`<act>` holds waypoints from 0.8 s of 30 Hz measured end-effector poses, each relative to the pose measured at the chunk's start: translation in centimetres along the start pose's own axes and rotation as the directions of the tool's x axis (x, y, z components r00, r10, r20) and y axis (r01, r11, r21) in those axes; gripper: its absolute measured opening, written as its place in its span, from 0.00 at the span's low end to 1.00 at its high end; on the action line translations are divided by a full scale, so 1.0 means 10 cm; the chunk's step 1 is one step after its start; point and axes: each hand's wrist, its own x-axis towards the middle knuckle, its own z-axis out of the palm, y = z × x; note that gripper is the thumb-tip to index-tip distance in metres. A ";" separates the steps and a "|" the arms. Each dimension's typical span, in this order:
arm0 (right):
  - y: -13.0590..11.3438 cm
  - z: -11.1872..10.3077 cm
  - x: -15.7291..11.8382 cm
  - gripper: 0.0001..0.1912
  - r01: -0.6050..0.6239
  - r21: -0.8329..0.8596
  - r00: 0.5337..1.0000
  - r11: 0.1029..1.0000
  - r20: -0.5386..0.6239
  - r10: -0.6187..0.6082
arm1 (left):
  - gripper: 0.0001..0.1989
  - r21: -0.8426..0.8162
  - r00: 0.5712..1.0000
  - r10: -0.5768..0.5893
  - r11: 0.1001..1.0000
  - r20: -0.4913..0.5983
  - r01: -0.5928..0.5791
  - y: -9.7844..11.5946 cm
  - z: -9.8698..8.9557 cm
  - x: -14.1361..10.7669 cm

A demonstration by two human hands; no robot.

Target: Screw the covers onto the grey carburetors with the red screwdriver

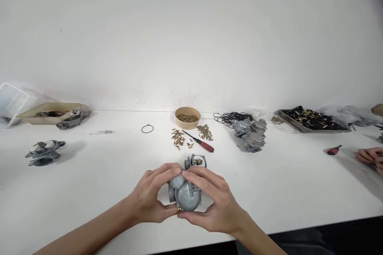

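Observation:
Both my hands are wrapped round a grey metal carburetor [188, 197] near the table's front edge. My left hand [155, 193] grips its left side, thumb low by a small brass screw. From the right, my right hand [212, 197] closes on the same body, fingers over the top. Just behind it, partly covered by my fingers, sits another carburetor part [199, 161] with its round opening facing up. Beyond lie a red-handled screwdriver [205, 146], loose brass screws [178, 138] and a single black rubber ring [147, 128].
A round tub [188, 111] of small brass parts stands by the wall. Right of it are a heap of black rings [230, 118], grouped carburetors [251, 135] and a metal tray [311, 128]. At left are a carburetor [44, 152] and yellowish bin [26, 118]. Another person's hand [371, 156] is far right.

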 end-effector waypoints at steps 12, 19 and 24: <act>0.39 -1.14 -0.50 0.44 -0.625 -0.034 0.629 0.780 -0.614 0.477 | 0.20 -0.004 0.971 -0.226 0.974 0.072 0.227 -0.15 -0.20 0.17; 1.13 -2.21 -0.66 0.46 -0.966 0.024 0.131 0.256 -0.809 0.573 | 0.07 0.140 0.928 -0.365 0.917 -0.079 0.372 -0.33 -0.31 0.22; 1.41 -2.24 -0.66 0.39 -0.962 0.097 0.131 0.256 -0.658 0.741 | 0.09 0.448 0.915 -0.363 0.798 -0.176 0.403 -0.56 -0.71 0.33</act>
